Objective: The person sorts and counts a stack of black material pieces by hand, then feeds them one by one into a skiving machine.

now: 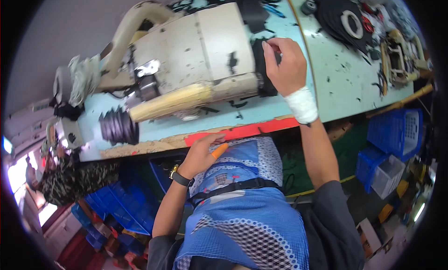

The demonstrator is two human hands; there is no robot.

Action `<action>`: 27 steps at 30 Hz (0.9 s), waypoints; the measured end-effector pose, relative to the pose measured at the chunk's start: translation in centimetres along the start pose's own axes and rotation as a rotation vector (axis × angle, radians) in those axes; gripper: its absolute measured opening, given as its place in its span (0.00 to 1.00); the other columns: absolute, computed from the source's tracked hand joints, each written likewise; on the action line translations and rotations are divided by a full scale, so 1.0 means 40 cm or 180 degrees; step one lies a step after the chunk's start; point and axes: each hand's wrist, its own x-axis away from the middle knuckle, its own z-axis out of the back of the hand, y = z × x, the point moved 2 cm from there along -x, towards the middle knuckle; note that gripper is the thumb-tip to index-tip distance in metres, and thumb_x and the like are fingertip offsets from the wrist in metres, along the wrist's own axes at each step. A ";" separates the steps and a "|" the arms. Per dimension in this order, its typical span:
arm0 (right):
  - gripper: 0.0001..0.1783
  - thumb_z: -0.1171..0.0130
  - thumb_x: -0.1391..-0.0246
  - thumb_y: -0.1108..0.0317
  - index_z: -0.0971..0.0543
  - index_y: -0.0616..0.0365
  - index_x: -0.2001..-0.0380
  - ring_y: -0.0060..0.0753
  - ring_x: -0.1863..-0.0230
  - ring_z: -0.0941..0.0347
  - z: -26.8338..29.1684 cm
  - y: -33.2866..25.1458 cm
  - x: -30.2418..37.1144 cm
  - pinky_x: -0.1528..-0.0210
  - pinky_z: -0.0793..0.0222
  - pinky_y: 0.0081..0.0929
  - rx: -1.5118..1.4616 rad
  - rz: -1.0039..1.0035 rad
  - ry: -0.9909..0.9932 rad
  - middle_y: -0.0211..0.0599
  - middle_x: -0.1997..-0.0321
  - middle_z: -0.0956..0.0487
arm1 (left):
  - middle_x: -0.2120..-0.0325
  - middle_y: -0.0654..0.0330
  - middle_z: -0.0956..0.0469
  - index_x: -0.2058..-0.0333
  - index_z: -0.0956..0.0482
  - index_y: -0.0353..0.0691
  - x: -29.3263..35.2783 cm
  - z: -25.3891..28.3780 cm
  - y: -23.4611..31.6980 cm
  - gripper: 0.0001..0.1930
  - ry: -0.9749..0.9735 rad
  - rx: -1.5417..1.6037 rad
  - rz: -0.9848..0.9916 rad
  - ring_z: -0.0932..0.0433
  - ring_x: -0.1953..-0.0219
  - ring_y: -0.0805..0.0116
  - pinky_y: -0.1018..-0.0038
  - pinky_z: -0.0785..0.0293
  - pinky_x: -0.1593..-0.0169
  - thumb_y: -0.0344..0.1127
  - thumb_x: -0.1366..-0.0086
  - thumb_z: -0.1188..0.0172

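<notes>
My right hand is raised over the right end of a cream industrial sewing machine. Its fingers curl in toward the thumb, and anything between them is hidden. Right beside these fingers is a pile of black material against the machine's end. My left hand rests at the table's front edge, fingers stretched out and holding nothing visible. One of its fingers wears an orange finger cot. On the table to the left lies a bundle of dark folded strips, below the machine's needle end.
A red strip runs along the front edge of the light blue table. Black pieces and a white ring lie at the far right. Blue crates stand below on the right; more blue crates stand at lower left.
</notes>
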 end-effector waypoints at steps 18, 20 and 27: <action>0.33 0.38 0.50 0.54 0.29 0.72 0.49 0.48 0.50 0.24 -0.590 -0.532 0.451 0.47 0.28 0.38 -0.1959 -0.1995 -0.3868 0.58 0.50 0.24 | 0.38 0.42 0.38 0.39 0.38 0.28 0.259 0.876 -0.922 0.32 0.2347 -0.0268 0.0921 0.38 0.37 0.50 0.61 0.44 0.34 0.47 0.33 0.47; 0.38 0.36 0.55 0.47 0.27 0.74 0.55 0.56 0.48 0.27 -0.791 -0.624 0.424 0.48 0.30 0.42 -0.2013 -0.2468 -0.4063 0.64 0.49 0.26 | 0.42 0.49 0.33 0.38 0.37 0.31 0.196 0.922 -1.042 0.28 0.2392 -0.0128 0.0748 0.32 0.43 0.59 0.64 0.38 0.38 0.47 0.28 0.53; 0.30 0.26 0.67 0.54 0.23 0.70 0.67 0.56 0.60 0.21 -0.967 -0.817 0.443 0.58 0.24 0.41 -0.1540 -0.3257 -0.1685 0.58 0.66 0.20 | 0.44 0.56 0.30 0.40 0.36 0.37 0.180 0.707 -0.832 0.30 0.1252 0.2810 0.0758 0.34 0.41 0.64 0.66 0.40 0.40 0.56 0.27 0.59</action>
